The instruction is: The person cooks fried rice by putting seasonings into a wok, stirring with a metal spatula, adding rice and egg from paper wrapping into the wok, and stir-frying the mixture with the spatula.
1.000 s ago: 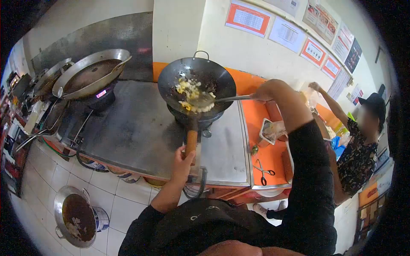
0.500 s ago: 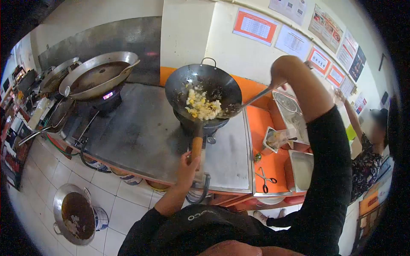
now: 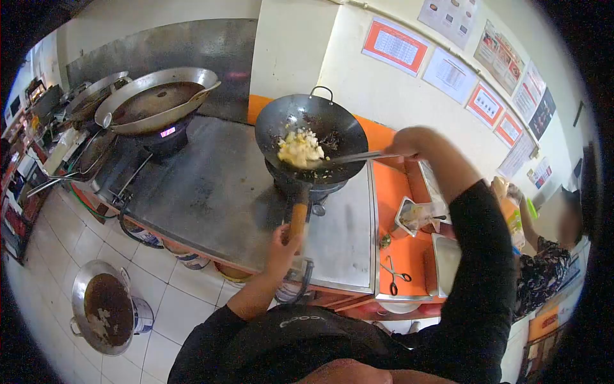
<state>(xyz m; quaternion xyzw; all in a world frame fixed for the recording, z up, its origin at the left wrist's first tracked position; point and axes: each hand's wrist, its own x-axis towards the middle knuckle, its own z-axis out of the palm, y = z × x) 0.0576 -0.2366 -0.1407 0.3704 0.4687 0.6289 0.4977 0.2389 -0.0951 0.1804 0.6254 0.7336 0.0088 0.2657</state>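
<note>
A black wok (image 3: 350, 137) sits on a burner at the right part of the steel counter. Pale and yellow pieces of food (image 3: 299, 150) are heaped inside it, left of centre. My left hand (image 3: 281, 248) is closed around the wok's wooden handle (image 3: 299, 217), which points toward me. In my right hand (image 3: 409, 142), raised to the right of the wok, is a long metal wok utensil (image 3: 358, 156). Its head lies at the food's right side; I cannot make out whether it is a ladle or a spatula.
To the left, a wide pan (image 3: 160, 102) of dark liquid stands over another burner. Scissors (image 3: 394, 275) and a small food tub (image 3: 409, 217) lie on the orange surface at right. Another pan (image 3: 105, 307) rests low by the floor. Another person (image 3: 547, 269) stands at far right.
My right hand and the utensil have moved down and left, bringing the utensil's head further into the wok. The food is gathered more tightly toward the left. My left hand keeps its hold.
</note>
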